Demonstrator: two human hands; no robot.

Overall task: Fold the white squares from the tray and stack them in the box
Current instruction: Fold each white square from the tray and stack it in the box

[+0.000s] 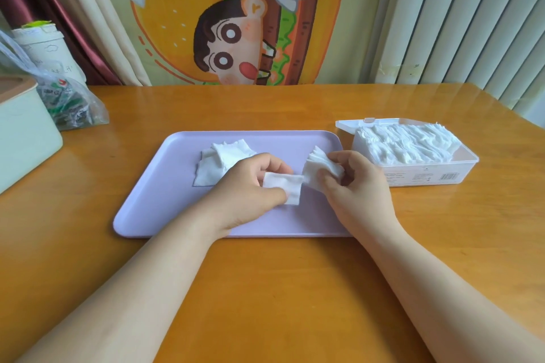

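Observation:
A lilac tray (165,186) lies in the middle of the wooden table. Several loose white squares (219,162) lie in a small heap on its far left part. My left hand (250,186) pinches one white square (284,190) over the tray's middle. My right hand (356,180) grips a small bundle of folded white squares (320,169) just right of it, touching the single square's edge. A clear plastic box (427,178) with its lid open stands to the right of the tray, filled with stacked folded squares (404,144).
A pale green container (23,138) and a plastic bag of packets (70,103) sit at the table's left. A white cup (44,47) stands behind them. A cartoon curtain (236,23) hangs behind the table's far edge.

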